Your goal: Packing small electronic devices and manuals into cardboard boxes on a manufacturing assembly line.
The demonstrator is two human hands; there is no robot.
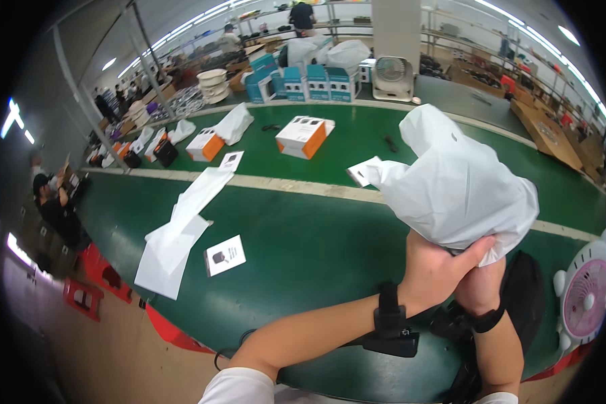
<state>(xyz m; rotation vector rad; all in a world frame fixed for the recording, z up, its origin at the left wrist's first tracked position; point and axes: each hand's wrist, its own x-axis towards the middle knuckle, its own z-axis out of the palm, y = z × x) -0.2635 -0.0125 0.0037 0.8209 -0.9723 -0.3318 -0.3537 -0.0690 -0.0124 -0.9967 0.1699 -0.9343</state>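
A bulky white plastic bag [451, 188] is held up over the right side of the green table. My left hand [429, 269] grips its lower end, the thumb pressing on the plastic. Close against it, my right hand [479, 291] is closed at the bag's bottom, with its fingers partly covered by the plastic. What fills the bag is hidden. Flat white bags [182, 229] lie in a loose stack on the left of the table. Beside them is a white leaflet [224, 256] with a dark picture. Another small white card [361, 172] shows just left of the held bag.
A white and orange box [304, 137] sits on the green belt beyond a pale strip. More boxes, bags and blue cartons [316, 84] stand farther back. A pink-and-white fan [586, 296] and a black cloth item [524, 286] are at the right. Red stools [84, 299] stand lower left.
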